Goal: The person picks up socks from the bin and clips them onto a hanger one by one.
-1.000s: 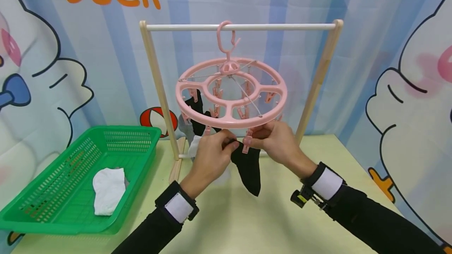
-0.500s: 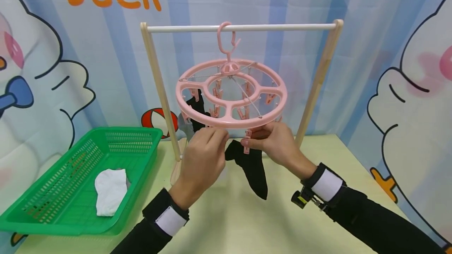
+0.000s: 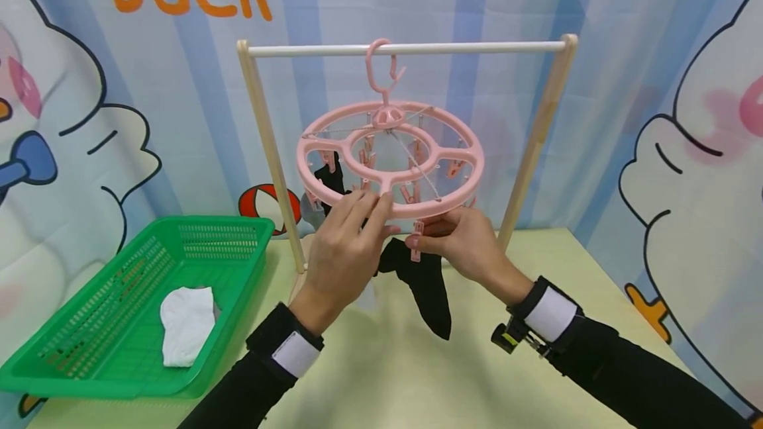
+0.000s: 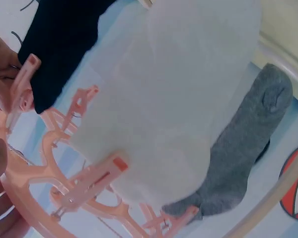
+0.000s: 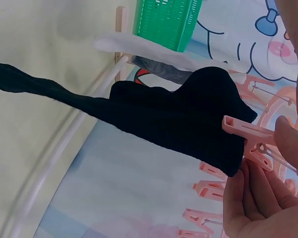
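Note:
A pink round clip hanger (image 3: 417, 209) hangs by its hook from a white rail. My left hand (image 3: 342, 253) holds its front rim, fingers over the top and thumb beneath. Between thumb and fingers, my right hand (image 3: 471, 247) pinches a pink clothes peg (image 3: 416, 241) just below the rim. That peg sits over the cuff of a black sock (image 3: 426, 286), which dangles toe down. In the left wrist view, a white sock (image 4: 184, 99) and a grey sock (image 4: 248, 144) hang from other pegs. Behind the left hand, another black sock (image 3: 330, 181) hangs at the hanger's left.
A green basket (image 3: 238, 310) stands on the table at left, with a white sock (image 3: 187, 326) inside. The wooden stand's posts (image 3: 539, 131) rise on both sides of the hanger. Several pegs (image 3: 456, 167) hang around the rings. A printed curtain stands behind.
My left hand let go of the black sock's cuff, moved left, then came up onto the hanger's front rim. The sock now hangs from the peg. My right hand stayed at the peg.

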Demonstrator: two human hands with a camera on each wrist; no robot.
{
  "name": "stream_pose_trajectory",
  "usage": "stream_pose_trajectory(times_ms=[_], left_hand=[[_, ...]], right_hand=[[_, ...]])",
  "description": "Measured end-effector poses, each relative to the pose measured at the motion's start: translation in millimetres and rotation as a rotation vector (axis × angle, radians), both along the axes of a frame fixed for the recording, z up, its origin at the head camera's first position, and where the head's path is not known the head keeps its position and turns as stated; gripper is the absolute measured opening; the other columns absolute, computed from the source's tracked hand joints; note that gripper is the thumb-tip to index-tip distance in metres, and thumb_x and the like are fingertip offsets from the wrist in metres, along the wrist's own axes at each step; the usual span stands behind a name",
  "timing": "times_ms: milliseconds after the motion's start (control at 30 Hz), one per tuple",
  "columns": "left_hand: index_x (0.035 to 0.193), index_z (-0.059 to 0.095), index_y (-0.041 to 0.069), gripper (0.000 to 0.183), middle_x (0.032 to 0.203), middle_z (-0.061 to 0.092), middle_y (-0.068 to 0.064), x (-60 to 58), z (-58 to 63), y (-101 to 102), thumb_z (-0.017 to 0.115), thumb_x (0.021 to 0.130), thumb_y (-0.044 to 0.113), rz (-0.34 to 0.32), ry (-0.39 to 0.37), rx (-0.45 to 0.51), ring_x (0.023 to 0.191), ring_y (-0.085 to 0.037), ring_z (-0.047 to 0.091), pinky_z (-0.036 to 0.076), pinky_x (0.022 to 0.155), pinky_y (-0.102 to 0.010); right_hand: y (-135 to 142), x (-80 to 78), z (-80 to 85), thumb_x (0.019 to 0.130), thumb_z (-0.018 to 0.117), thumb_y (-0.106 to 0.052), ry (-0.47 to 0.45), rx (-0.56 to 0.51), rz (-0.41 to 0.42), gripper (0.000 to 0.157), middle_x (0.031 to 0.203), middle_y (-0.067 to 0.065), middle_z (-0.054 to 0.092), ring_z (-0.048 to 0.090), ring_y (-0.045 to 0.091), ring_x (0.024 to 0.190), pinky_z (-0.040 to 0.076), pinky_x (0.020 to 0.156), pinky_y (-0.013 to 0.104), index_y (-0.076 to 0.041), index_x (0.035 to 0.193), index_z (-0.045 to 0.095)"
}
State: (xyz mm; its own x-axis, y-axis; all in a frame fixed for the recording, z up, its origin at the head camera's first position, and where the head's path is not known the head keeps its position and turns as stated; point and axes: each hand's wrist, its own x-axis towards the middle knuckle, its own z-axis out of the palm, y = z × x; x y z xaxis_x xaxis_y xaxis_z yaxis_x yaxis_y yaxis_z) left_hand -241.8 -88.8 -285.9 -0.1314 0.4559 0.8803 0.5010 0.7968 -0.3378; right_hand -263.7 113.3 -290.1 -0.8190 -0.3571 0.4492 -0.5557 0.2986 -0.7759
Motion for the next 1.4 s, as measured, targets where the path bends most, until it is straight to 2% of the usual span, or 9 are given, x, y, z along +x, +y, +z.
stream_pose_trajectory(times_ms=[133, 400, 567, 700, 900, 1100, 1400], left_hand=[[0.114, 0.068, -0.003, 0.041, 0.106, 0.067, -0.016, -5.2, -0.7, -1, 0.075, 0.084, 0.024, 0.041, 0.047, -0.039, 0.103, -0.029, 0.059, 0.046, 0.098, -0.035], [0.109, 0.068, -0.003, 0.038, 0.102, 0.068, -0.015, -12.5, -1.1, 0, 0.073, 0.086, 0.027, 0.045, 0.096, -0.043, 0.098, -0.029, 0.06, 0.049, 0.094, -0.035], [0.106, 0.07, -0.003, 0.032, 0.1, 0.07, -0.015, -14.8, -0.3, 1, 0.073, 0.088, 0.023, 0.051, 0.13, -0.032, 0.097, -0.028, 0.062, 0.05, 0.093, -0.034], [0.106, 0.071, -0.004, 0.029, 0.099, 0.071, -0.015, -14.5, -0.5, 0, 0.074, 0.088, 0.018, 0.027, 0.118, -0.014, 0.095, -0.028, 0.061, 0.051, 0.091, -0.034], [0.105, 0.071, -0.004, 0.026, 0.099, 0.071, -0.016, -13.2, -1.1, -4, 0.075, 0.086, 0.013, 0.009, 0.098, 0.002, 0.093, -0.029, 0.061, 0.053, 0.086, -0.035], [0.105, 0.071, -0.004, 0.028, 0.101, 0.071, -0.016, -11.0, -0.6, -8, 0.076, 0.085, 0.015, 0.002, 0.082, 0.014, 0.092, -0.028, 0.06, 0.053, 0.086, -0.035], [0.106, 0.071, -0.004, 0.03, 0.101, 0.071, -0.015, -9.1, -2.1, -12, 0.077, 0.085, 0.016, -0.002, 0.061, 0.032, 0.09, -0.028, 0.059, 0.053, 0.084, -0.035]], right_hand=[[-1, -0.9, -1.3, 0.083, 0.078, -0.011, -0.007, -0.005, 0.002, 0.023, 0.083, 0.005, 0.073, 0.069, 0.012, 0.078, 0.057, 0.076, 0.038, -0.004, 0.103, 0.071], [-3, -2.1, -3.8, 0.083, 0.078, -0.009, -0.013, -0.026, 0.021, 0.021, 0.084, 0.006, 0.072, 0.069, 0.013, 0.079, 0.057, 0.075, 0.033, -0.003, 0.101, 0.071], [-5, -1.3, -4.3, 0.083, 0.077, -0.006, -0.002, -0.038, 0.032, 0.018, 0.086, 0.009, 0.071, 0.069, 0.015, 0.079, 0.057, 0.075, 0.035, -0.003, 0.099, 0.07], [-6, -1.0, -4.8, 0.083, 0.077, -0.005, 0.004, -0.046, 0.041, 0.016, 0.086, 0.012, 0.07, 0.069, 0.018, 0.076, 0.058, 0.073, 0.037, -0.002, 0.097, 0.069], [-7, -0.3, -5.0, 0.084, 0.076, -0.007, -0.012, -0.013, 0.036, 0.016, 0.091, 0.008, 0.071, 0.069, 0.014, 0.079, 0.058, 0.075, 0.032, -0.003, 0.098, 0.069], [-6, -1.0, -5.4, 0.088, 0.073, -0.012, 0.006, 0.035, 0.024, 0.012, 0.089, 0.003, 0.071, 0.068, 0.01, 0.084, 0.056, 0.08, 0.038, -0.006, 0.098, 0.07], [-10, -1.2, -5.3, 0.088, 0.074, -0.014, -0.001, 0.035, 0.019, 0.012, 0.092, 0.003, 0.072, 0.067, 0.009, 0.086, 0.056, 0.08, 0.039, -0.007, 0.097, 0.071]])
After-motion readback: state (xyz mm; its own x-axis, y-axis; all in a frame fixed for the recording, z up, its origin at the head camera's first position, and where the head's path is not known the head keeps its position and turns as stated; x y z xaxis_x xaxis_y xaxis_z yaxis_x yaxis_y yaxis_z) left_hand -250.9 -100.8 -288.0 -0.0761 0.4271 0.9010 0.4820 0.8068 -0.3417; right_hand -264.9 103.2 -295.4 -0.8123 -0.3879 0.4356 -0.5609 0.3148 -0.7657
